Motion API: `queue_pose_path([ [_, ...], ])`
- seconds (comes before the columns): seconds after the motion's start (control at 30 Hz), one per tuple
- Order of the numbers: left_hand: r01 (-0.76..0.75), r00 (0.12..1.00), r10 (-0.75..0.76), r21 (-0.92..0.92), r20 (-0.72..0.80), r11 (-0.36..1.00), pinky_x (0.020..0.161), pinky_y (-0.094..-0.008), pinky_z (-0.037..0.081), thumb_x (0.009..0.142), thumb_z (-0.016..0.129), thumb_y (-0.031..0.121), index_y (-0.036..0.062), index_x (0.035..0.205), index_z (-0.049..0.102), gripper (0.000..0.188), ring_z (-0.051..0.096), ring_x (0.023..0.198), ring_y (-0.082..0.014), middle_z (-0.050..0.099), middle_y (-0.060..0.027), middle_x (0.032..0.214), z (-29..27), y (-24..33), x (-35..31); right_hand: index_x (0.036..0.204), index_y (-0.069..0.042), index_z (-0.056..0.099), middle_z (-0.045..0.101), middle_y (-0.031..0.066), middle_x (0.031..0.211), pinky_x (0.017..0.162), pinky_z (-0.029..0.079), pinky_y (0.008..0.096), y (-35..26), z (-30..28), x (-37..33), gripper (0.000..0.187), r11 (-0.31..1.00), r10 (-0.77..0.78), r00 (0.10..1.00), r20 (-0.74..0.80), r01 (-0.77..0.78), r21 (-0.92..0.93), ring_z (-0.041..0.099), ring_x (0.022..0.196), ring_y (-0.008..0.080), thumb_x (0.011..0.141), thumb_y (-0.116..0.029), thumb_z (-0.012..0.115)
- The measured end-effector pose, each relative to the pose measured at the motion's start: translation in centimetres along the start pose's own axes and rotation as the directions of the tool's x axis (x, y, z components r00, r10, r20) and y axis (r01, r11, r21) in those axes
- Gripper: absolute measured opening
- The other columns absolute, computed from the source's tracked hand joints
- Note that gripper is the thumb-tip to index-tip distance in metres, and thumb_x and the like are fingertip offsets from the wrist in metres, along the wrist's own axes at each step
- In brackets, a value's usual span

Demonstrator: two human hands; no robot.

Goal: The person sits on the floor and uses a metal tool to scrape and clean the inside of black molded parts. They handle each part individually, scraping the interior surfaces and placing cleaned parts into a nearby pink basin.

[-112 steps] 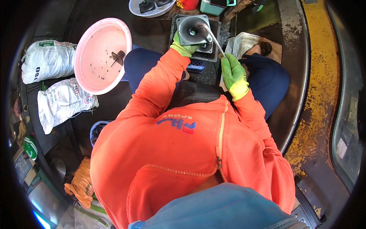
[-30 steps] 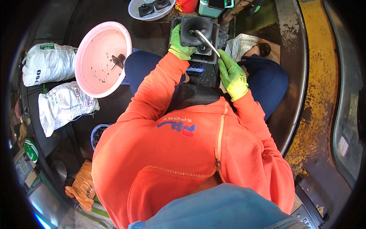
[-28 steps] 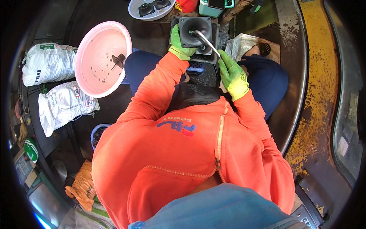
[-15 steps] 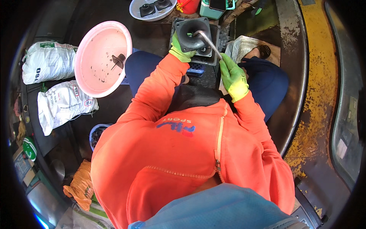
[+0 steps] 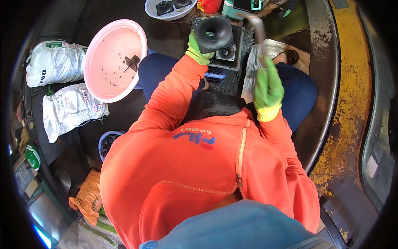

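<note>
In my gloved left hand [image 5: 196, 49] is a black horn-shaped plastic part [image 5: 214, 34] with a square flange, its wide mouth turned up toward me. My left fingers are wrapped round its side and partly hidden behind it. My gloved right hand [image 5: 268, 88] is closed round the handle of a bent metal scraping tool [image 5: 260, 35], blurred by motion. The hooked end of the tool is raised, apart from the horn part. Below the horn part sits a dark tray [image 5: 239, 46] holding another black square part [image 5: 226, 53].
At the left lies a pink basin [image 5: 93, 79] with dark scraps and a black piece [image 5: 132, 63]. White sacks [image 5: 56, 64] stand beyond it. A pale basin [image 5: 182, 15] with black parts, a red bucket [image 5: 210, 6] and a teal box [image 5: 232, 12] are at the far side.
The bent tool has come out of the horn's mouth and swung up and right with my right hand. My left hand still holds the horn part, slightly shifted.
</note>
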State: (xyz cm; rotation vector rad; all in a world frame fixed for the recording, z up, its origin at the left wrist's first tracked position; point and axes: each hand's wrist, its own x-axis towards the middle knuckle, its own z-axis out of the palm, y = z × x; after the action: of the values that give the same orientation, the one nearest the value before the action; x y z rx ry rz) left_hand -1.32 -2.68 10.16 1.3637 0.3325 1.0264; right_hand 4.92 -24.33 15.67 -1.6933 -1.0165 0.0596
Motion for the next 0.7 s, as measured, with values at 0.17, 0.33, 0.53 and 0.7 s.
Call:
queue_pose_path([
  [0.17,-0.079,0.995,0.069,0.154,0.070,0.985,0.076,-0.0311,0.052,0.070,0.076,0.015,0.0040,0.097,0.068,0.031,0.066,0.084,-0.0177,0.068,-0.0067,0.088,-0.2,-1.4,-0.3,0.126,-0.003,0.054,0.063,0.0211,0.102,0.072,0.050,0.0359,0.5,1.1,0.2,0.033,0.984,0.152,0.938,0.311,-0.114,-0.137,0.065,0.089,0.0308,0.093,-0.009,0.054],
  [0.33,-0.115,0.985,0.098,0.113,0.145,0.987,0.077,-0.0311,0.053,0.074,0.073,0.014,0.0029,0.106,0.065,0.034,0.065,0.089,-0.0168,0.067,-0.0068,0.099,-0.8,-1.1,-0.3,0.124,0.003,0.055,0.065,0.0201,0.105,0.079,0.050,0.0295,0.3,0.3,0.1,0.033,0.982,-0.029,0.993,0.111,0.049,-0.184,0.066,0.091,0.0265,0.091,-0.004,0.054],
  [0.53,-0.003,0.989,0.019,-0.111,0.148,0.994,0.082,-0.0334,0.054,0.082,0.066,0.010,0.0023,0.108,0.064,0.027,0.065,0.093,-0.0178,0.067,-0.0084,0.104,0.1,-1.1,-0.2,0.125,-0.001,0.052,0.064,0.0203,0.095,0.072,0.049,0.0369,0.4,1.2,0.2,0.033,0.972,0.131,0.891,0.435,-0.029,-0.234,0.065,0.085,0.0328,0.093,-0.008,0.050],
  [0.7,-0.058,0.980,0.052,0.025,0.190,0.998,0.083,-0.0328,0.053,0.080,0.072,0.019,0.0032,0.114,0.062,0.039,0.065,0.094,-0.0185,0.067,-0.0077,0.104,-0.5,-1.3,0.1,0.124,0.000,0.054,0.065,0.0211,0.104,0.078,0.051,0.0359,0.5,1.1,-0.1,0.032,0.996,0.033,0.993,0.111,-0.024,-0.088,0.066,0.090,0.0325,0.093,-0.008,0.054],
])
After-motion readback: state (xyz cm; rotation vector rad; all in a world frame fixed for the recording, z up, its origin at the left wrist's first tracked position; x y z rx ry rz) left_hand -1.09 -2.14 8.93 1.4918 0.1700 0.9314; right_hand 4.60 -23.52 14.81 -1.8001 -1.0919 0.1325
